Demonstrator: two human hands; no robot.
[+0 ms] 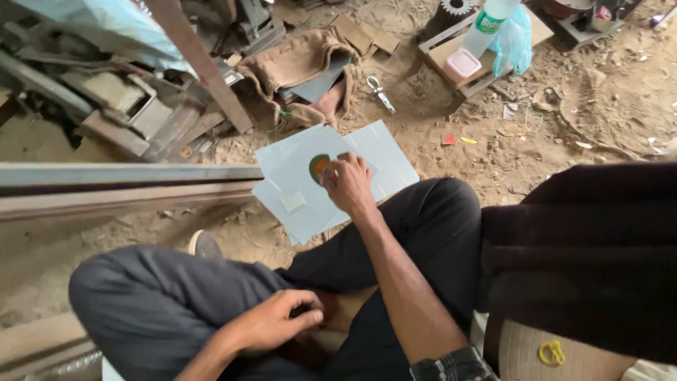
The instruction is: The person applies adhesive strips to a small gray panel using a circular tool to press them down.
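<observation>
My right hand (348, 185) reaches forward over my knee and presses on a small round green and orange object (318, 166) that lies on pale blue-grey sheets (384, 152) on the sandy ground. A small pale rectangular piece (293, 202) lies on the same sheets, just left of the hand. My left hand (277, 321) rests near my lap between my legs with its fingers loosely curled; what it holds, if anything, is hidden. I sit with dark trousers (162, 296) and a shoe (205, 245) visible below the sheets.
A long metal beam (127, 180) runs in from the left at sheet level. Scrap metal (120, 106) and a brown sack (303, 63) lie beyond. A wooden crate (465, 67) holds a bottle, a pink-lidded box and a blue bag. A metal clamp (379, 90) lies on the sand.
</observation>
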